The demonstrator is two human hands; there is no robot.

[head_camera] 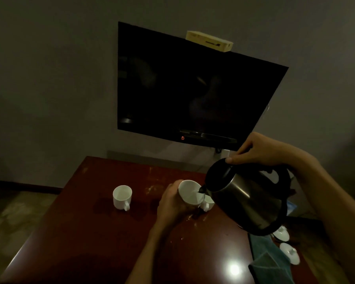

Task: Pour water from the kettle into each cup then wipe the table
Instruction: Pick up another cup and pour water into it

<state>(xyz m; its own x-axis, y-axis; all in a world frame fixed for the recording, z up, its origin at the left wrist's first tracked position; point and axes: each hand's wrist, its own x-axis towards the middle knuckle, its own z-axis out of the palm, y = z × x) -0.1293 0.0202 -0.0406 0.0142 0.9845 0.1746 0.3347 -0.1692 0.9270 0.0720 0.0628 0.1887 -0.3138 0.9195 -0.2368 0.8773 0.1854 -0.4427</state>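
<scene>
Right now we tilt the black-handled stainless steel kettle [246, 199] with our right hand [260, 150], fingers curled over its handle near the lid, so the spout dips over the rim of a white ceramic cup [190, 194]. Our left hand [172, 203] wraps around that cup from the left side and holds it tilted toward the spout, raised just above the dark red glossy wooden table [103, 232]. A second white cup [208, 202] stands on the table just behind and to the right of the held one, partly hidden by it and by the kettle. A third white cup [122, 196] stands upright well to the left, handle facing us. Near the right edge lies a folded grey-green cloth [268, 257], with two white ceramic lids [289, 253] beside it. On the wall above hangs a dark flat television [193, 87], with a pale yellow box [209, 41] resting on its top edge.
</scene>
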